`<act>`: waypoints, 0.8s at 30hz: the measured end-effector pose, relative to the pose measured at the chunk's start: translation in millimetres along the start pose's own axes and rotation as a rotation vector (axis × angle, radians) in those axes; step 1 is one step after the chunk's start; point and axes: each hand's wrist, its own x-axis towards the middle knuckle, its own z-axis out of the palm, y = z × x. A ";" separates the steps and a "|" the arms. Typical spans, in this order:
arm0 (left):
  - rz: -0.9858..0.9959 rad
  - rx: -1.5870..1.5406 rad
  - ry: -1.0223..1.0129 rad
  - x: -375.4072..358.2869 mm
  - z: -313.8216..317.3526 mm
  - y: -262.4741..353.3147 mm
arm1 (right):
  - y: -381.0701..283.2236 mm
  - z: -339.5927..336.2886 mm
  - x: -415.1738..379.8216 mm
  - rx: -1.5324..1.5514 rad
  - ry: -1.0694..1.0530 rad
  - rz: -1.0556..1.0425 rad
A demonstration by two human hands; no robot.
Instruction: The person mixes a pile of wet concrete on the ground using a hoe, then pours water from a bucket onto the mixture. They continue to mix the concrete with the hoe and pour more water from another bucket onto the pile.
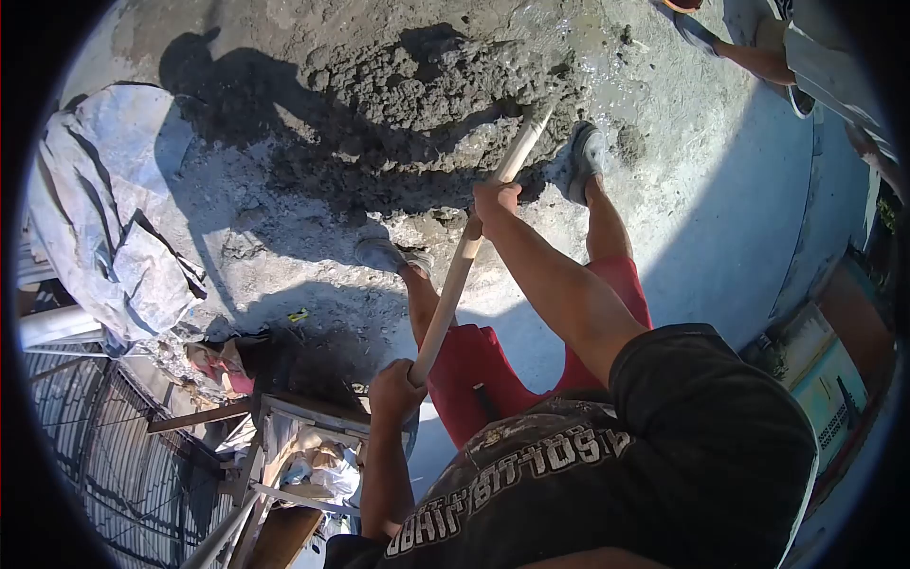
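Note:
A long pale wooden tool handle (455,284) runs from near my waist up into a heap of wet grey cement mix (427,85). The tool's head is buried in the mix and hidden. My left hand (393,387) grips the near end of the handle. My right hand (495,202) grips it farther along, close to the heap. My legs in red shorts stand on both sides of the handle, with my grey shoes (585,156) at the edge of the mix.
Another person's sandalled feet (730,47) stand at the top right on the concrete ground. A crumpled grey-white tarp (104,218) lies at the left. A metal grid (104,455) and wooden framing (303,417) fill the lower left. Boxes (825,370) sit along the right.

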 end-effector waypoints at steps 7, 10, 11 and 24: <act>-0.040 -0.188 0.198 -39.5 81.8 -118.3 | 10.9 -54.5 -168.6 0.205 -0.537 -0.116; 0.023 -0.186 0.134 -35.4 102.2 -122.0 | -6.9 -99.7 -158.5 0.224 -0.746 -0.182; 0.076 -0.148 0.101 -26.5 100.8 -109.2 | -35.3 -120.6 -149.2 0.255 -0.800 -0.236; 0.025 -0.489 0.014 -37.7 -52.5 64.1 | -116.4 43.4 10.1 -0.049 -0.253 -0.233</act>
